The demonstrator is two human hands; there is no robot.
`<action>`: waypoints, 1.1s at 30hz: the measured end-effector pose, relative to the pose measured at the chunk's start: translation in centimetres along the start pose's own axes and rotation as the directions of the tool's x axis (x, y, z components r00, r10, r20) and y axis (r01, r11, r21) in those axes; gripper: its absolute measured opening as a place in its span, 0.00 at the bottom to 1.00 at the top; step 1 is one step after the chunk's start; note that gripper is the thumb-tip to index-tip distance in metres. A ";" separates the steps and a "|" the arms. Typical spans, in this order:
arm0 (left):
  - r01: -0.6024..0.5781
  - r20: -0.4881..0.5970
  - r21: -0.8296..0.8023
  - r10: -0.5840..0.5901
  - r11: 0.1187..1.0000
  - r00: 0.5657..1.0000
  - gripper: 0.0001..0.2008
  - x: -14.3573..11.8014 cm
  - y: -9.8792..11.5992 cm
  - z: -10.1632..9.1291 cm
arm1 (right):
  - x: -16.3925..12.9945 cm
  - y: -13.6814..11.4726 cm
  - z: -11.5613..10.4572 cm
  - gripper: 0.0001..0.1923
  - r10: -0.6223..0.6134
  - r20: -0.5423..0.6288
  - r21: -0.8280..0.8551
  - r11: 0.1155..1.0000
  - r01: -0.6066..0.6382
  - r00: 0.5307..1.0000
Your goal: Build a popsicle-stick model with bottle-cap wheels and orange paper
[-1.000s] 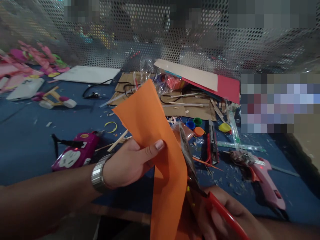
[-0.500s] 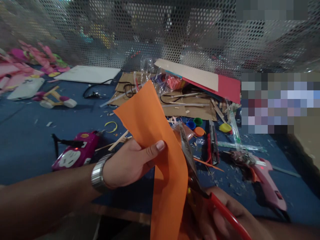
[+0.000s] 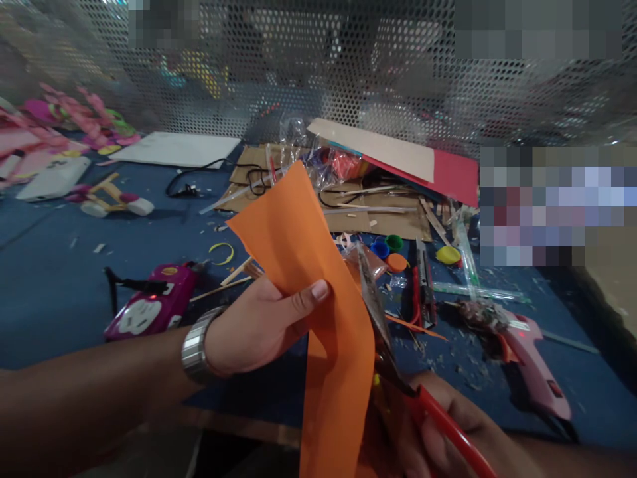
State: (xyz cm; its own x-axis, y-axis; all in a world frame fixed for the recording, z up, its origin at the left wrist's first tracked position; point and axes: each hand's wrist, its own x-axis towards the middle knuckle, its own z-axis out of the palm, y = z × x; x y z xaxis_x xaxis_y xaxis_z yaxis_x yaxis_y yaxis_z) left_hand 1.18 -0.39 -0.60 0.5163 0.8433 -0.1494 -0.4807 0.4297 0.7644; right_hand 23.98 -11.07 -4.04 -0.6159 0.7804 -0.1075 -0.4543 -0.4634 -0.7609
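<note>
The left hand (image 3: pixel 259 325) is gripping the orange paper sheet (image 3: pixel 308 279), thumb pressing on its front face, and is holding it upright above the blue counter (image 3: pixel 60 292). The right hand (image 3: pixel 448 431) is gripping the red-handled scissors (image 3: pixel 398 372) at the lower right; the blades are lying along the sheet's right edge, touching it. A wristwatch (image 3: pixel 195 345) is sitting on the left wrist. A magenta glue gun (image 3: pixel 149 309) is lying on the counter to the left of the sheet, and a pink glue gun (image 3: pixel 532 362) is lying to the right. Coloured bottle caps (image 3: pixel 391 249) are lying just behind the blades, near brown cardboard pieces (image 3: pixel 378 212). A perforated metal screen (image 3: pixel 318 73) is standing behind the counter.
</note>
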 end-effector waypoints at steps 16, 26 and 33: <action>-0.028 0.022 -0.006 0.028 1.000 0.999 0.08 0.0 -0.1 0.0 | 0.1 0.6 0.1 0.17 -0.041 -0.014 0.085 0.995 0.042 0.999; -0.033 0.015 -0.015 0.033 0.999 0.999 0.07 0.1 0.0 0.1 | 0.4 0.0 0.0 0.18 -0.033 0.004 0.046 0.998 0.032 0.999; -0.017 -0.028 -0.025 0.017 1.000 0.999 0.09 0.1 0.1 0.3 | 0.3 -0.4 0.3 0.19 -0.007 -0.006 0.021 1.000 0.007 1.000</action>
State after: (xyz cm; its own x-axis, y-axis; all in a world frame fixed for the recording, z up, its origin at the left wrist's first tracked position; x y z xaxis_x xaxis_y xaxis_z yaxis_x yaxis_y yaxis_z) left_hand 1.37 -0.38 -0.29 0.4881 0.8590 -0.1543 -0.5075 0.4232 0.7506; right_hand 23.81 -10.81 -3.60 -0.6088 0.7862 -0.1062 -0.4720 -0.4665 -0.7481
